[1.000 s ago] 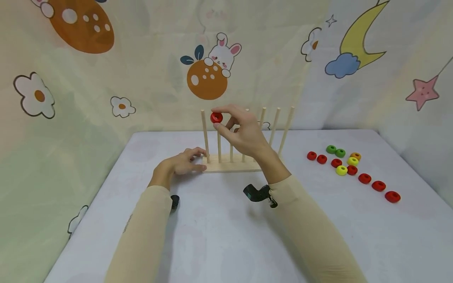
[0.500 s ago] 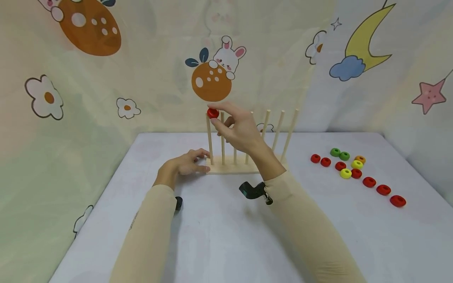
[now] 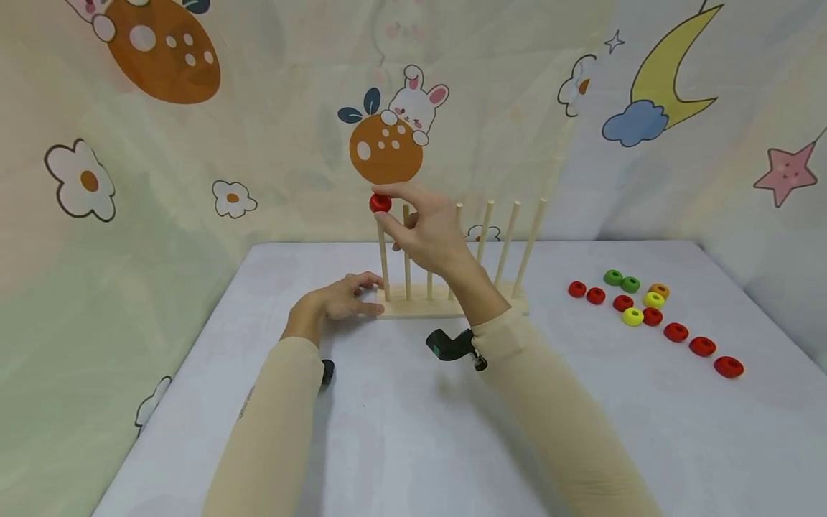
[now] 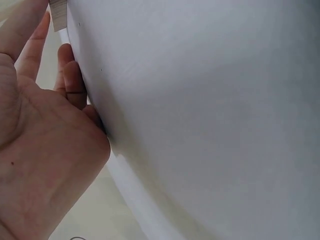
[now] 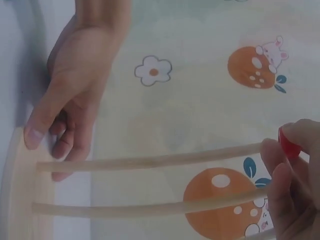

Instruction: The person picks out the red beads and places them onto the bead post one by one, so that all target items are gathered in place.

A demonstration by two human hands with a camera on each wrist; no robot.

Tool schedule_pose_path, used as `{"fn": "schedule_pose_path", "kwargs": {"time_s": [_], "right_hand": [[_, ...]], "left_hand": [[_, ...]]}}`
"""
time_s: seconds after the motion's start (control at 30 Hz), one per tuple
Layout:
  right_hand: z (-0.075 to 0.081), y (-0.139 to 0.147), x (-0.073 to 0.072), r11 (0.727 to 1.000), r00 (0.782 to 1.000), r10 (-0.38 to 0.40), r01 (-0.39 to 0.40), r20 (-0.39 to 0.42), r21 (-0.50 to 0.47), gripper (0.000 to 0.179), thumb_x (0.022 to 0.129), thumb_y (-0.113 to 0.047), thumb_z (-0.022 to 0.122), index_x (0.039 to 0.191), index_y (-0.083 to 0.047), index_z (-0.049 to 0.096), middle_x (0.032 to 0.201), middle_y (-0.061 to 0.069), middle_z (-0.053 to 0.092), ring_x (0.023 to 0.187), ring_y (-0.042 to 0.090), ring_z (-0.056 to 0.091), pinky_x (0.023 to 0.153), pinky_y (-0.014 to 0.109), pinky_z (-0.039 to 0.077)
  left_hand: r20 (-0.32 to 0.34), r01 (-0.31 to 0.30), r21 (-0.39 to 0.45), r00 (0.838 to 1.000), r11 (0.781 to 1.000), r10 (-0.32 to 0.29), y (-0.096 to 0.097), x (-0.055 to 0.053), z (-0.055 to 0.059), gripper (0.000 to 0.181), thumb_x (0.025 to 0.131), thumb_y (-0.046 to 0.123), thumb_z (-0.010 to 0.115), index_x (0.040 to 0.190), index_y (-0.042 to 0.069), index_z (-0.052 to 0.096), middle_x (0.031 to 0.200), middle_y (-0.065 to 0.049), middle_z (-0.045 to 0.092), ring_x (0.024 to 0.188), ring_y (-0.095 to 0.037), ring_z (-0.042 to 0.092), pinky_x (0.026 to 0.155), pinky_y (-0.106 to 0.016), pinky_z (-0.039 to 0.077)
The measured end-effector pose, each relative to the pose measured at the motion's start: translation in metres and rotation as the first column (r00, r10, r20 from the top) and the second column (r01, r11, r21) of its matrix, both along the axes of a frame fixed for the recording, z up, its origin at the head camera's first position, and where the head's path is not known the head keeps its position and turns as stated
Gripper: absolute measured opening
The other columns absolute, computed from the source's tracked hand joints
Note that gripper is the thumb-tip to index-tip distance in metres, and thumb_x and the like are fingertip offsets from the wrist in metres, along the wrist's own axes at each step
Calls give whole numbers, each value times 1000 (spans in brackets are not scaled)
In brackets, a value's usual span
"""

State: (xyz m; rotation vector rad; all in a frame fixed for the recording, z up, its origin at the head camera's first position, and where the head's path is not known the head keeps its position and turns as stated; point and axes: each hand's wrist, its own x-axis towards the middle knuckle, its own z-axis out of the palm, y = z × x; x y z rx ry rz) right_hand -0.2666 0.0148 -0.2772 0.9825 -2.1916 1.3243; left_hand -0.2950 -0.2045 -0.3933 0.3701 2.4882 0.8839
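Note:
My right hand (image 3: pixel 434 228) pinches a red ring-shaped bead (image 3: pixel 380 203) between thumb and index finger, right at the top of the leftmost peg (image 3: pixel 384 262). In the right wrist view, the red bead (image 5: pixel 289 142) overlaps that peg's tip. The wooden peg rack (image 3: pixel 423 309) stands on the table with a row of upright pegs, some partly covered by my right hand. My left hand (image 3: pixel 339 296) grips the left end of its base, thumb in front and fingers behind. In the left wrist view, the left hand (image 4: pixel 45 125) lies low against the tabletop by the base's corner.
On the right of the white table (image 3: pixel 388 431) lie several loose beads: red beads (image 3: pixel 675 332), green beads (image 3: pixel 613 277), yellow beads (image 3: pixel 632 317) and an orange bead (image 3: pixel 659 290). A printed cloth (image 3: pixel 291 143) hangs behind. A black wrist camera (image 3: pixel 450 346) sits under the right wrist.
My right hand has carried the red bead leftward, from near the second peg to the top of the leftmost peg. The left hand stays on the base; the head view has shifted slightly.

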Motion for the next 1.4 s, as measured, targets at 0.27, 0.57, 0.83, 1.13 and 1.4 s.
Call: {"fn": "schedule_pose_path", "kwargs": {"time_s": [0.27, 0.57, 0.83, 1.13, 1.4], "right_hand": [[-2, -8, -2, 995, 995, -97, 96, 10, 36, 34, 98, -13, 70, 131, -10, 68, 125, 6, 68, 51, 11, 63, 50, 26, 50], [0, -7, 1, 983, 987, -158, 157, -1, 94, 42, 99, -18, 68, 140, -12, 63, 126, 5, 69, 47, 9, 60, 47, 27, 46], [1, -2, 9, 991, 992, -123, 123, -14, 50, 40, 99, -16, 68, 137, -10, 63, 119, 8, 66, 50, 7, 62, 48, 27, 50], [0, 8, 18, 997, 992, -74, 75, -105, 5, 27, 99, -16, 67, 125, -8, 69, 122, 5, 70, 54, 8, 60, 56, 26, 54], [-7, 24, 19, 999, 981, -46, 40, -189, -32, 20, 98, -11, 68, 117, -6, 70, 113, 5, 72, 53, 8, 57, 53, 26, 50]], "left_hand": [[3, -20, 4, 1000, 1000, 20, 1, 1, -2, 52, 93, 43, 74, 139, 37, 50, 157, -8, 34, 149, -35, 30, 118, -67, 23], [0, -27, -5, 1000, 1000, 27, 5, 1, -1, 51, 92, 44, 75, 137, 39, 51, 156, -7, 35, 148, -35, 31, 118, -67, 23], [-2, -24, -4, 1000, 1000, 24, 4, 0, -2, 51, 92, 44, 75, 137, 37, 51, 156, -8, 35, 148, -35, 31, 119, -66, 23], [-1, -22, 5, 1000, 1000, 22, 1, 2, -3, 50, 93, 42, 74, 137, 37, 50, 157, -8, 34, 148, -35, 29, 118, -66, 23], [-16, -32, 12, 999, 999, 32, 2, 2, -4, 49, 93, 40, 74, 137, 37, 51, 156, -8, 35, 149, -35, 30, 119, -65, 23]]}}
